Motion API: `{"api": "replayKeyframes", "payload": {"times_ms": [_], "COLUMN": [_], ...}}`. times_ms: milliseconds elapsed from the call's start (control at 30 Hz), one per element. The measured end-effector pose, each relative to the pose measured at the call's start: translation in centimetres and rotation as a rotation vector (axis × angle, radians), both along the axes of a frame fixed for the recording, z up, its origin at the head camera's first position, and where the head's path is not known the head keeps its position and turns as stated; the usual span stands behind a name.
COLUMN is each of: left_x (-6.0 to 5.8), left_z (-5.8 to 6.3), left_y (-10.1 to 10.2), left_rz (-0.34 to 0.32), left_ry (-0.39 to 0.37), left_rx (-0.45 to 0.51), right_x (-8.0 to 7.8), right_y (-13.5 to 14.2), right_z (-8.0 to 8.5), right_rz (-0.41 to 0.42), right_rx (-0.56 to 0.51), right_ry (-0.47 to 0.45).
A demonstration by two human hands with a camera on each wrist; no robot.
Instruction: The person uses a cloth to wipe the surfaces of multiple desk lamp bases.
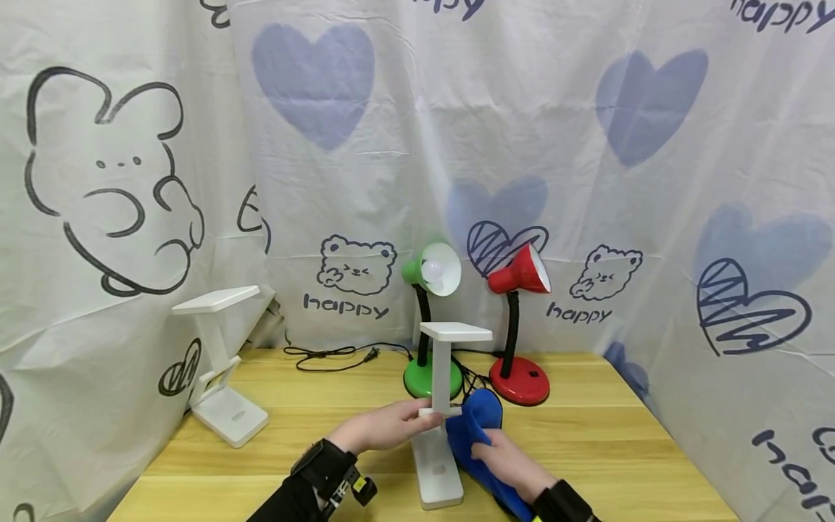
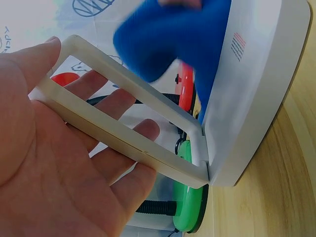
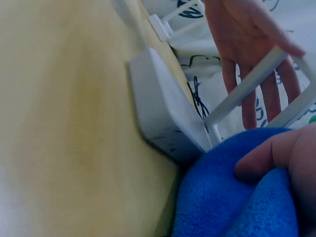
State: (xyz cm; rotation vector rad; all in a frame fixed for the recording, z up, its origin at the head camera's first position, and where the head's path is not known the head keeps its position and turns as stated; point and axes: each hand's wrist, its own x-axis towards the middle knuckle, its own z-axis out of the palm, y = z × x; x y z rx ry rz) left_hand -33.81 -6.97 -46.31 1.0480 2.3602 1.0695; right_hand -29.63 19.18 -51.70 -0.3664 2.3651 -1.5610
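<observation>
A white folding desk lamp [image 1: 438, 471] stands in front of me, its flat head raised and its base on the table. My left hand [image 1: 388, 426] holds the lamp's open lower arm [image 2: 111, 131] near the joint, thumb on the near side and fingers reaching behind. A fuzzy blue cloth [image 1: 481, 413] hangs bunched from my right hand [image 1: 512, 460], which grips it just right of the lamp. In the right wrist view the cloth [image 3: 232, 177] overlaps the end of the white base [image 3: 163, 106]. Part of the right hand's fingers is hidden in its folds.
Behind the lamp stand a green gooseneck lamp [image 1: 412, 380] and a red one [image 1: 522, 383]. A black cable with a plug [image 1: 339, 353] lies along the table's back edge. Another white folding lamp [image 1: 231, 417] stands at the left edge. Printed curtains [image 1: 417, 130] enclose the wooden table [image 1: 600, 449].
</observation>
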Motion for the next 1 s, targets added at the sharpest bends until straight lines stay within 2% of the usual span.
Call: {"api": "replayKeyframes", "payload": {"times_ms": [167, 333, 500, 667, 800, 1000], "left_x": [0.1, 0.0, -0.1, 0.0, 0.0, 0.1], "left_z": [0.1, 0.1, 0.0, -0.2, -0.2, 0.0], "left_y": [-0.1, -0.2, -0.2, 0.0, 0.0, -0.1], "left_rz": [-0.012, -0.025, -0.020, -0.010, -0.003, 0.015], "left_ry": [-0.022, -0.019, -0.018, -0.001, 0.001, -0.001], "left_rx": [0.017, 0.020, 0.018, 0.004, 0.002, -0.004], "right_x": [-2.3, -2.6, -1.2, 1.4, 3.4, 5.2], "right_y": [-1.1, -1.3, -0.8, 0.7, 2.0, 3.2], "right_z": [0.2, 0.3, 0.2, -0.2, -0.2, -0.2], "right_rz": [-0.051, -0.062, -0.044, 0.022, 0.077, 0.234], "right_rx": [-0.005, 0.040, 0.063, 0.056, 0.048, -0.089], "right_ry": [-0.008, -0.007, -0.001, 0.005, -0.043, -0.121]}}
